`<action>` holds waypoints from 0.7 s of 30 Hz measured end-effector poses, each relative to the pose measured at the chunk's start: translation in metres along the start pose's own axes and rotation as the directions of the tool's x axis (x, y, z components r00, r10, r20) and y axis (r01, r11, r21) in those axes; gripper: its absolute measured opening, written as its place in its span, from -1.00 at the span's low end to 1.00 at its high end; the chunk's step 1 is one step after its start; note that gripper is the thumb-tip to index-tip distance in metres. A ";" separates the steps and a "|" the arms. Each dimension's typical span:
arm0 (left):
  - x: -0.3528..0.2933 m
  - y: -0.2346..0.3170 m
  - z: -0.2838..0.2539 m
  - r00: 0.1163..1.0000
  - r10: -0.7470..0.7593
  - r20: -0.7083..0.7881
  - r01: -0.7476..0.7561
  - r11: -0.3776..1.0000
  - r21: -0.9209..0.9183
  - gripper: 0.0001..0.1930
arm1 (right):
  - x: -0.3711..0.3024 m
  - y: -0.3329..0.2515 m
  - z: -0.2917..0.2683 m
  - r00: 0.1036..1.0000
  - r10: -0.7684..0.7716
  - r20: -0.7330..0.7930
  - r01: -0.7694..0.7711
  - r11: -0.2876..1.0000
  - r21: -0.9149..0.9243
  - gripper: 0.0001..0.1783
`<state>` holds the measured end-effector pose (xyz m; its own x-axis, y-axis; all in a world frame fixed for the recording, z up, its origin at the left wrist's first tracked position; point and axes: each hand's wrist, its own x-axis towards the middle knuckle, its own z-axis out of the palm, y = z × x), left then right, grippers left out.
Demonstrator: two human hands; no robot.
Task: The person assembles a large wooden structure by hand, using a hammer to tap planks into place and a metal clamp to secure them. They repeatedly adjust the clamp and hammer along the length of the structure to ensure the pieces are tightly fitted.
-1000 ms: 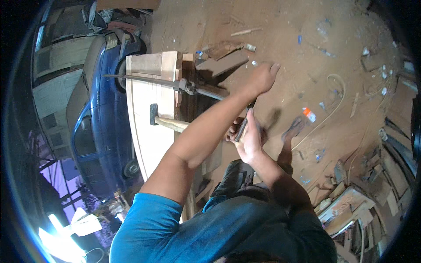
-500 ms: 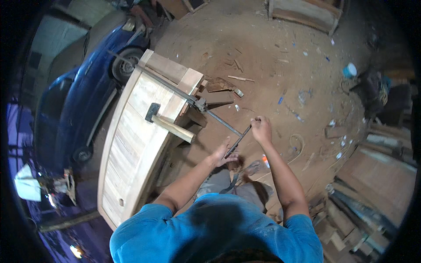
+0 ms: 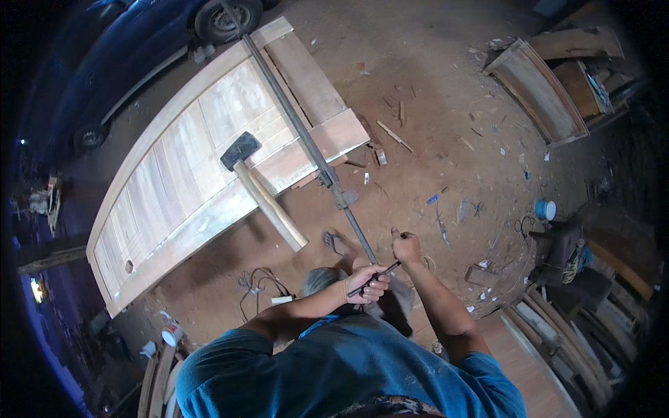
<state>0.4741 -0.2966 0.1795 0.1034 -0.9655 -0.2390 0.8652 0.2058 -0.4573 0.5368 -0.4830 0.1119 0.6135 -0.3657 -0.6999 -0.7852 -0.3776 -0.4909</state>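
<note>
A long metal bar clamp (image 3: 296,129) lies across a pale wooden door-like panel (image 3: 157,167) with a curved edge. Its screw end points toward my body and carries a thin crossbar handle (image 3: 357,289). My left hand (image 3: 373,284) is wrapped around that handle, close to where it meets the screw. At the handle's far right end, my right hand (image 3: 405,247) is closed, with one digit sticking up; its inner fingers are partly hidden. A hammer with a dark head (image 3: 241,150) and a wooden handle (image 3: 270,207) rests on the panel, its handle jutting past the near edge.
A dark blue car (image 3: 139,63) stands beyond the panel at the far left. Scraps litter the dirt floor. A cable (image 3: 259,282) lies below the panel. A wooden frame (image 3: 540,94), a blue bucket (image 3: 545,210) and stacked boards (image 3: 557,341) are on the right.
My left hand has gone from open fingers beside the crossbar to a closed grip around it. The crossbar has turned to a flatter slant. The view has shifted, bringing the panel higher.
</note>
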 end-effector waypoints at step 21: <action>0.020 -0.027 0.074 0.685 0.243 -0.687 -0.476 0.863 -0.170 -0.57 | 0.005 0.046 0.064 0.526 0.119 0.842 -0.189 0.982 -0.021 -0.52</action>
<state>0.4887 -0.3330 0.2505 -0.0557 -0.5020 -0.8631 0.6139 0.6645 -0.4261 0.4986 -0.4480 0.0525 0.1580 0.4788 -0.8636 -0.8849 -0.3194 -0.3390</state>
